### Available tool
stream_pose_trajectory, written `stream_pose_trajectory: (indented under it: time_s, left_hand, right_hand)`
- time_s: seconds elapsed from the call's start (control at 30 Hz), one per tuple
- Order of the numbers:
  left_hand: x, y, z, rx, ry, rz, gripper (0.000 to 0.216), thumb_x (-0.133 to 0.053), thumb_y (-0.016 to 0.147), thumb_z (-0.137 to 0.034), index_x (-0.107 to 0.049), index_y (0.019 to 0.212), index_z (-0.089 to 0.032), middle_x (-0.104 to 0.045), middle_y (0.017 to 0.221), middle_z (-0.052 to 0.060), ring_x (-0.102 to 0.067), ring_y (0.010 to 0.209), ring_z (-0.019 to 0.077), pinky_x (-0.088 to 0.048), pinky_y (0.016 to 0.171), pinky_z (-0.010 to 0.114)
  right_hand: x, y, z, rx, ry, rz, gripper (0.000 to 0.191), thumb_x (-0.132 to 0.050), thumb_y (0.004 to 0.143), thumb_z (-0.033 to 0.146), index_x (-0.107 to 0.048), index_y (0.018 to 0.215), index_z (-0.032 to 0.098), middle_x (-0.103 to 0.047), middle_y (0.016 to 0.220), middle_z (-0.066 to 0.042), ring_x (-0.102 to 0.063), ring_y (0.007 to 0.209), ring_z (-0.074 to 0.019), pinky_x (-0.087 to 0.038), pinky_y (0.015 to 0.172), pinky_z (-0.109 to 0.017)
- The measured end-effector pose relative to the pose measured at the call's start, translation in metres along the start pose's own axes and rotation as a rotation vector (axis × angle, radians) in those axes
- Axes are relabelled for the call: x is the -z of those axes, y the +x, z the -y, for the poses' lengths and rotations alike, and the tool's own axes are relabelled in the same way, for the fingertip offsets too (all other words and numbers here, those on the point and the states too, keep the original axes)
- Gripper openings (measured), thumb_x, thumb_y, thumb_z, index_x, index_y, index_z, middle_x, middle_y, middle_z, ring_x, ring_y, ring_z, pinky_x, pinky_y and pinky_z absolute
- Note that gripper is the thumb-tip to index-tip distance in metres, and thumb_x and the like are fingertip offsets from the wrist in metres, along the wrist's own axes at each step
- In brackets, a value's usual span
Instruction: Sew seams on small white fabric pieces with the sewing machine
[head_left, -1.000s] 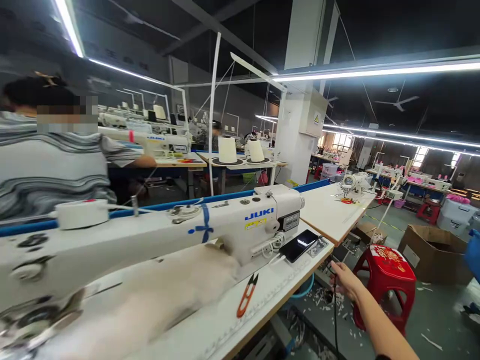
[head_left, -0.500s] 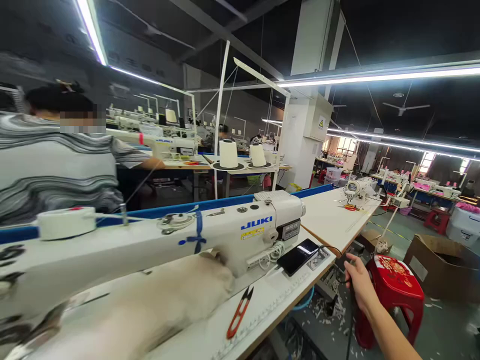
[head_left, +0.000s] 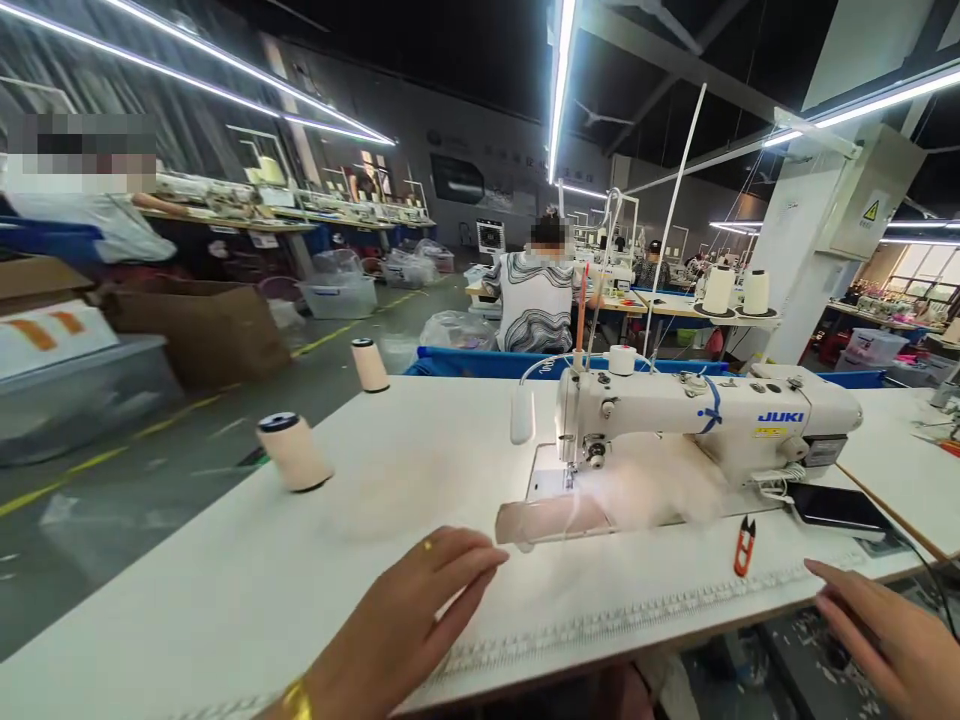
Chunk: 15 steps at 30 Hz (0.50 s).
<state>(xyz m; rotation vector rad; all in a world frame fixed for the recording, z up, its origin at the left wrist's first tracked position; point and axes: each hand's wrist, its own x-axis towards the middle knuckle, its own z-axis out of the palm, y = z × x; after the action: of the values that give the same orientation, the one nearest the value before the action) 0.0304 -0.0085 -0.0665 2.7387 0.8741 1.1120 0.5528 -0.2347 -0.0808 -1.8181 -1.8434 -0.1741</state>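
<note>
The left hand is empty, fingers loose, near the pale cloth; the cloth lies beneath the sewing machine's overhanging arm, probably to stay close to the needle; the right hand grasps nothing; snips and a phone lie near it, seemingly for easy reach; two thread cones stand left, clear of the cloth.

In present view, from the sewing machine, the left grip is at 8 o'clock, right grip at 4, orange snips at 5.
</note>
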Motion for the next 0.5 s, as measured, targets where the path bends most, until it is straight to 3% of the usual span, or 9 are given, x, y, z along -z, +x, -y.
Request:
stream_pose_trajectory:
  time_s: [0.1, 0.17, 0.23, 0.33, 0.43, 0.5]
  left_hand:
    - [-0.007, 0.051, 0.015, 0.106, -0.082, 0.255, 0.031, -0.046, 0.105, -0.03, -0.077, 0.105, -0.026, -0.078, 0.111, 0.008, -0.07, 0.103, 0.0256, -0.057, 0.092, 0.037]
    - [-0.02, 0.074, 0.023, 0.126, -0.095, 0.33, 0.028, -0.048, 0.101, -0.031, -0.074, 0.092, -0.025, -0.077, 0.105, 0.008, -0.069, 0.098, 0.0267, -0.055, 0.088, 0.039]
    - [-0.035, 0.088, 0.03, 0.176, -0.086, 0.333, 0.024, -0.052, 0.098, -0.034, -0.069, 0.086, -0.023, -0.074, 0.098, 0.009, -0.066, 0.092, 0.0287, -0.053, 0.084, 0.041]
    - [-0.057, 0.094, 0.038, 0.274, -0.094, 0.329, 0.023, -0.061, 0.093, -0.041, -0.06, 0.079, -0.024, -0.069, 0.086, 0.007, -0.062, 0.085, 0.0294, -0.05, 0.077, 0.04]
    - [-0.067, 0.092, 0.041, 0.339, -0.148, 0.328, 0.023, -0.064, 0.088, -0.037, -0.052, 0.072, -0.025, -0.065, 0.082, 0.005, -0.06, 0.083, 0.0275, -0.049, 0.074, 0.037]
    - [-0.067, 0.088, 0.041, 0.373, -0.194, 0.329, 0.021, -0.061, 0.083, -0.032, -0.047, 0.07, -0.025, -0.065, 0.083, 0.004, -0.06, 0.084, 0.0268, -0.048, 0.075, 0.036]
  right_hand:
    - [-0.019, 0.077, 0.095, 0.331, 0.047, 0.098, 0.036, -0.053, 0.109, 0.027, -0.067, 0.143, 0.031, -0.08, 0.116, -0.011, -0.078, 0.095, -0.0258, -0.063, 0.08, -0.034]
    - [-0.044, 0.121, 0.142, 0.516, 0.047, 0.172, 0.031, -0.051, 0.109, 0.02, -0.068, 0.135, 0.026, -0.079, 0.114, -0.012, -0.075, 0.097, -0.0265, -0.06, 0.083, -0.036]
    - [-0.075, 0.157, 0.171, 0.673, 0.046, 0.232, 0.026, -0.052, 0.107, 0.014, -0.07, 0.123, 0.022, -0.078, 0.113, -0.012, -0.071, 0.099, -0.0266, -0.057, 0.087, -0.038]
    - [-0.12, 0.192, 0.187, 0.761, 0.062, 0.269, 0.017, -0.056, 0.104, 0.016, -0.069, 0.112, 0.023, -0.078, 0.11, -0.008, -0.068, 0.096, -0.0238, -0.053, 0.084, -0.035]
    - [-0.149, 0.206, 0.186, 0.696, 0.029, 0.281, 0.007, -0.063, 0.1, 0.018, -0.068, 0.102, 0.022, -0.075, 0.102, -0.007, -0.065, 0.091, -0.0246, -0.052, 0.084, -0.037]
    - [-0.159, 0.206, 0.179, 0.607, 0.024, 0.223, 0.011, -0.062, 0.097, 0.012, -0.068, 0.103, 0.02, -0.073, 0.102, -0.01, -0.064, 0.092, -0.0274, -0.052, 0.086, -0.042]
